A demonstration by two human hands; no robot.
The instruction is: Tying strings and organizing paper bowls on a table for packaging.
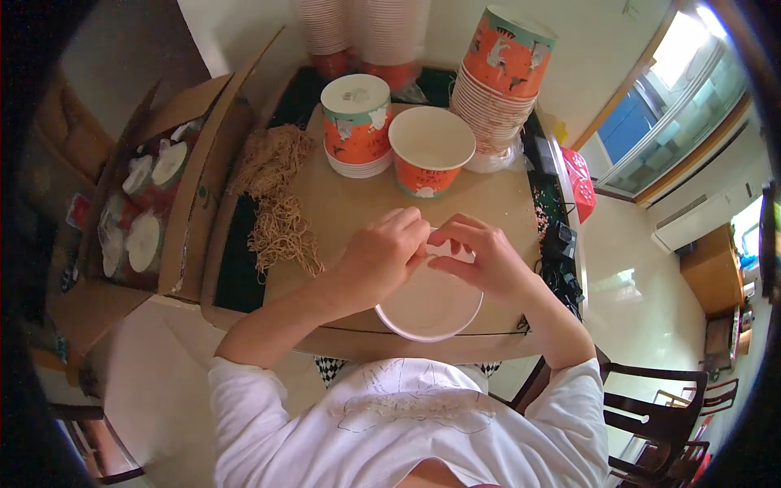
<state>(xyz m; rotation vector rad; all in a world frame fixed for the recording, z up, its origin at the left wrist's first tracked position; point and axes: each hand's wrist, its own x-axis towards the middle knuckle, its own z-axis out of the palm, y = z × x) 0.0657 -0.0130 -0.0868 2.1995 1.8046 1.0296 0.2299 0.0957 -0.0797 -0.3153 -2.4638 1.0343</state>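
A paper bucket [431, 313], pale inside, stands at the table's near edge with its open top toward me. My left hand [386, 248] is closed at its far rim, and the fingers appear to grip the rim there. Close beside it, my right hand [484, 256] has its thumb and fingers curled together over the same stretch of rim. Whatever small thing is between the right fingertips is too small to make out. Beyond my hands is an orange-and-teal paper bucket [431, 150], upright and open. To its left stands a short upside-down stack of matching buckets [358, 126].
A heap of tan string loops [277, 199] lies to the left. An open cardboard box [191, 220] beside the table holds bagged white round pieces [145, 242]. Tall bucket stacks [504, 73] stand at the back. Black cables and an adapter [561, 242] line the right edge.
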